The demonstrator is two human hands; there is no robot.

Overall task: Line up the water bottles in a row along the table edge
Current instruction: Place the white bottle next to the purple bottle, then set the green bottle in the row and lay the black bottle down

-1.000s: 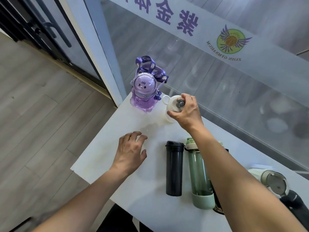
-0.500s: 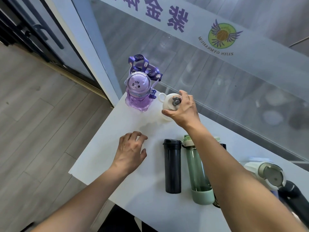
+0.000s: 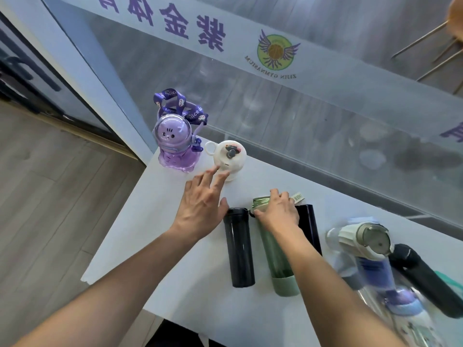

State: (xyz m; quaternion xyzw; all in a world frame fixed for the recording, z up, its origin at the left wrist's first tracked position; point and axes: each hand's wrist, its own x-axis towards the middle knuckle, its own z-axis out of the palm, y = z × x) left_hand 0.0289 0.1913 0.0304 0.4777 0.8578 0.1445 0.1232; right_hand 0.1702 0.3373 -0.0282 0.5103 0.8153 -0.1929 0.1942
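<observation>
A purple cartoon bottle (image 3: 175, 149) with a strap stands upright at the table's far left corner. Just right of it stands a white bottle (image 3: 229, 156). My left hand (image 3: 203, 204) lies open on the table, its fingertips at the white bottle's base. A black tumbler (image 3: 239, 249) and a green bottle (image 3: 276, 261) lie side by side on the table. My right hand (image 3: 278, 211) is curled over the green bottle's cap end. A dark bottle (image 3: 310, 226) lies partly hidden behind my right arm.
The white table (image 3: 150, 221) ends at a glass wall (image 3: 300, 116) along its far side. At the right lie a blurred clear bottle with a blue label and grey lid (image 3: 370, 249) and a black bottle (image 3: 426, 279). Wood floor lies to the left.
My right hand let go of the white bottle and came back onto the green bottle's cap. My left hand slid forward to the white bottle's base.
</observation>
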